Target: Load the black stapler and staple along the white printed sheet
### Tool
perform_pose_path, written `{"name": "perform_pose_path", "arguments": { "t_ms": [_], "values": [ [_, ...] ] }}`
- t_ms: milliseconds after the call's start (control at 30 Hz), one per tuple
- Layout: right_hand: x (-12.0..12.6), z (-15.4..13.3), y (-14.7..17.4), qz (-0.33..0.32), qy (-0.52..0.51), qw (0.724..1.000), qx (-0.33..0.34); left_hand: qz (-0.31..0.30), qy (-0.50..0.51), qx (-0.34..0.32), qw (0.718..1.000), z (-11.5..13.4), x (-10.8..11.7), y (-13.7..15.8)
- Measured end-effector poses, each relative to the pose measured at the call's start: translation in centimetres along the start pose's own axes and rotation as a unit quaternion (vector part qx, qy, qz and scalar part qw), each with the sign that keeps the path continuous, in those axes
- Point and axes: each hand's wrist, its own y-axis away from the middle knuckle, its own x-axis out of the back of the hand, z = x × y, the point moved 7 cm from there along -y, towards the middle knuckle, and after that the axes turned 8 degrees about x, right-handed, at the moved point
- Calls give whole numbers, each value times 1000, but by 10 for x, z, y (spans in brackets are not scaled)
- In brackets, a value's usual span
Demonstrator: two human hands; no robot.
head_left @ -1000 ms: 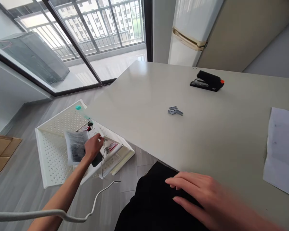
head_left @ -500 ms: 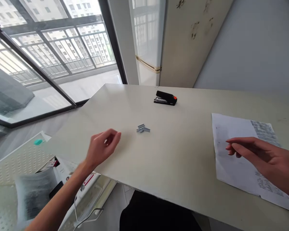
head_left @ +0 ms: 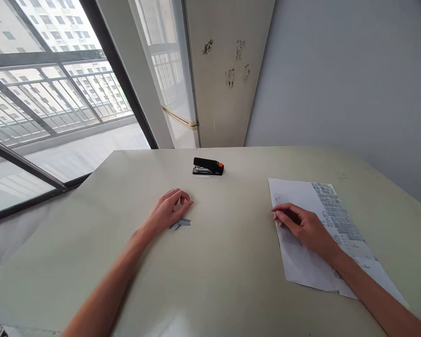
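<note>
My left hand point(head_left: 171, 209) is over the table, its fingers loosely curled and the thumb close to the index finger, nothing visible between them. Just below it lies a small pile of staple strips point(head_left: 181, 224), partly covered by the hand. A black stapler point(head_left: 208, 167) with an orange-red button rests farther back, apart from both hands. On the right, my right hand point(head_left: 303, 228) hovers over or rests on a printed sheet of paper point(head_left: 294, 267), fingertips together near its left edge. I see nothing in that pinch; whether it touches the sheet, I cannot tell.
The pale table point(head_left: 231, 281) spreads beneath both hands. Behind it stand a fridge with a gold handle point(head_left: 180, 118) and a grey-blue wall point(head_left: 330, 84). A large framed window point(head_left: 61, 117) is at the left. The table's left edge runs toward the lower left.
The view has turned right and lifted. My left hand has moved forward, from left of the staple strips to just above and partly over them. My right hand has shifted toward the sheet's left edge.
</note>
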Motion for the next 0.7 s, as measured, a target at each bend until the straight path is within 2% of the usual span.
{"name": "perform_pose_path", "arguments": {
  "t_ms": [133,267,333,433,500,567,633,700],
  "values": [
    [0,-4,6,-10,34,999,17,-49,37,-24,998,-3,-2,6],
    [0,-22,-5,8,63,997,41,-49,112,48,991,-21,-3,4],
    [-11,-46,-29,13,90,991,95,-41,126,71,989,-26,-3,3],
    [-48,-91,-87,0,154,968,197,-33,136,88,986,-27,-4,3],
    [-78,-110,-133,-2,222,955,199,-27,137,98,985,-28,-3,4],
    [-106,-120,-172,-20,234,954,187,-18,136,104,985,-29,-2,5],
    [-125,-122,-195,-44,238,955,172,-3,134,108,985,-30,1,6],
    [-133,-118,-200,-64,235,956,162,18,129,110,985,-31,6,7]
  ]
}}
